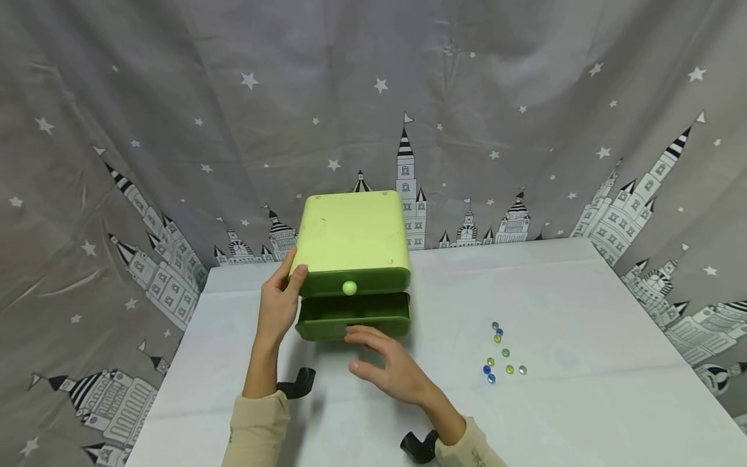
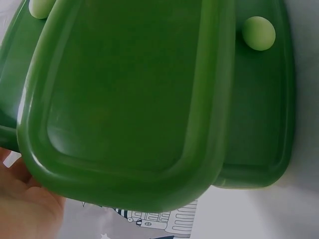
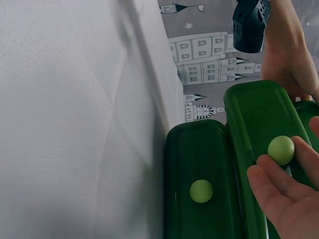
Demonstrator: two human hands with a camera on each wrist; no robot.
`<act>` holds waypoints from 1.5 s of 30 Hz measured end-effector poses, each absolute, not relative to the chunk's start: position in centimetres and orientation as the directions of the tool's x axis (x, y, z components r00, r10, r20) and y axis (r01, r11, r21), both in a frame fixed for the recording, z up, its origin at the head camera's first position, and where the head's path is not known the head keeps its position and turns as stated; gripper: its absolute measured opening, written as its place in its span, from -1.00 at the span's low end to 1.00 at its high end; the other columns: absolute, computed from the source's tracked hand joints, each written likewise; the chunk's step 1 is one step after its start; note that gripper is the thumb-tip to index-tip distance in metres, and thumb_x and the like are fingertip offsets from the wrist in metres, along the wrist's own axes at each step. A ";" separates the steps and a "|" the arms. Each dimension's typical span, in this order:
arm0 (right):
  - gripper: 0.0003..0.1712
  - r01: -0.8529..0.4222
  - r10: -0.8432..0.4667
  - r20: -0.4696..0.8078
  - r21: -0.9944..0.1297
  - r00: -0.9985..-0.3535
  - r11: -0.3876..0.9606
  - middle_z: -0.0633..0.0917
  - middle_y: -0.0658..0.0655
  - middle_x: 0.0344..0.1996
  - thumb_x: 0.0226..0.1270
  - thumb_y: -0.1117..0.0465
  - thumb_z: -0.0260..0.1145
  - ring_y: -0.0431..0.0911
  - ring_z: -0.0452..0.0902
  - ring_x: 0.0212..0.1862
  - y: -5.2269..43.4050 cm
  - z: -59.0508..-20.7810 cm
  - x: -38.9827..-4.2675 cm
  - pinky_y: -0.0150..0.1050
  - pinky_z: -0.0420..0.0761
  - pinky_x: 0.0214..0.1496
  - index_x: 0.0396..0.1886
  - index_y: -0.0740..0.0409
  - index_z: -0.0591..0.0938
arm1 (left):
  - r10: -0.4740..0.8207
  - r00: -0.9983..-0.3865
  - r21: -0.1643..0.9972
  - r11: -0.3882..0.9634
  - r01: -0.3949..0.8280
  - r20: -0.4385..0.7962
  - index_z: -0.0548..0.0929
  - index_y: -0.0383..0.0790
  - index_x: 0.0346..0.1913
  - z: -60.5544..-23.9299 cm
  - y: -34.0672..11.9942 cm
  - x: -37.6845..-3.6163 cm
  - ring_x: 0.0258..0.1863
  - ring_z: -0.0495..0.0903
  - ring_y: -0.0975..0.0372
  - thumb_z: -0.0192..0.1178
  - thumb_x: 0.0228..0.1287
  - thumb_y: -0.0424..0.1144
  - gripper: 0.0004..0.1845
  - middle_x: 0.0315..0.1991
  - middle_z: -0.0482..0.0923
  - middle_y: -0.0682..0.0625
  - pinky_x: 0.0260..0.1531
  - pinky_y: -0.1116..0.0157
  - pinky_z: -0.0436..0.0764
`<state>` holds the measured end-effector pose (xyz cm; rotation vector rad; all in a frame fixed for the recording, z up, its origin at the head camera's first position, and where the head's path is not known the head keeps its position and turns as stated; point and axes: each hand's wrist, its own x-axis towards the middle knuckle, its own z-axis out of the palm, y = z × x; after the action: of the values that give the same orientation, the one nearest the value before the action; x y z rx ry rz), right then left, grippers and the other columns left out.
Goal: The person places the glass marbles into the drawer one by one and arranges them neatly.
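Note:
A small drawer cabinet [image 1: 353,230] with a pale yellow-green top and dark green drawers stands near the back of the table. Its middle drawer [image 1: 356,329] is pulled out, while the drawers above and below sit further back. My left hand [image 1: 280,305] holds the cabinet's left front edge, thumb at the front and fingers along the side. At the pulled-out drawer's front is my right hand [image 1: 388,370], its fingers extended and the thumb apart. In the right wrist view, those fingers lie on either side of the round light green knob [image 3: 281,150].
Several small glass beads [image 1: 506,353], blue, green, yellowish and clear, lie scattered on the white tabletop [image 1: 583,311] to the right. Behind the table hangs a grey curtain [image 1: 350,84] printed with castles and stars.

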<state>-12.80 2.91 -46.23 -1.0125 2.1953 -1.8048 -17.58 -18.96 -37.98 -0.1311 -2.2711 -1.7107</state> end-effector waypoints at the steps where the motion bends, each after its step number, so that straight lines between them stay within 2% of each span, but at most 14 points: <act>1: -0.55 -0.415 -0.562 0.312 -0.908 -0.766 0.062 0.42 0.17 0.36 0.41 0.29 0.26 0.03 0.32 0.37 2.9 -46.2 -12.8 0.02 0.41 0.32 0.27 0.24 0.53 | -0.103 -0.952 0.926 0.287 0.248 0.287 0.21 -0.35 0.49 -38.0 -19.0 -17.6 0.44 0.19 0.12 0.05 0.54 -0.22 -0.42 0.47 0.18 -0.12 0.36 0.10 0.27; 16: -0.55 -0.426 -0.588 0.310 -0.902 -0.747 0.065 0.40 0.11 0.38 0.47 0.12 0.23 -0.07 0.27 0.40 3.4 -46.3 -12.2 0.00 0.41 0.33 0.29 0.12 0.54 | -0.097 -0.949 0.923 0.282 0.262 0.299 0.21 -0.35 0.49 -38.1 -19.0 -17.7 0.45 0.17 0.14 0.05 0.54 -0.21 -0.42 0.48 0.16 -0.11 0.37 0.13 0.25; 29: -0.53 -0.470 -0.605 0.333 -0.879 -0.723 0.078 0.42 0.11 0.37 0.47 0.10 0.24 -0.05 0.29 0.39 3.6 -46.9 -11.7 -0.04 0.38 0.34 0.31 0.10 0.53 | -0.085 -0.948 0.921 0.278 0.274 0.308 0.20 -0.36 0.49 -38.0 -18.9 -17.5 0.44 0.20 0.12 0.03 0.55 -0.22 -0.42 0.48 0.17 -0.12 0.35 0.10 0.28; 45: -0.54 -0.458 -0.598 0.322 -0.884 -0.734 0.087 0.43 0.06 0.36 0.44 0.12 0.25 -0.07 0.33 0.36 3.9 -47.2 -10.8 -0.06 0.38 0.34 0.30 0.04 0.54 | -0.087 -0.946 0.914 0.300 0.275 0.313 0.19 -0.34 0.50 -38.2 -18.9 -17.4 0.46 0.15 0.14 0.01 0.56 -0.18 -0.41 0.49 0.15 -0.13 0.37 0.11 0.25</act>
<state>-10.81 3.88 -47.18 -1.0873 2.2227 -1.7309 -17.44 -18.92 -38.19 -0.1699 -2.2691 -1.6878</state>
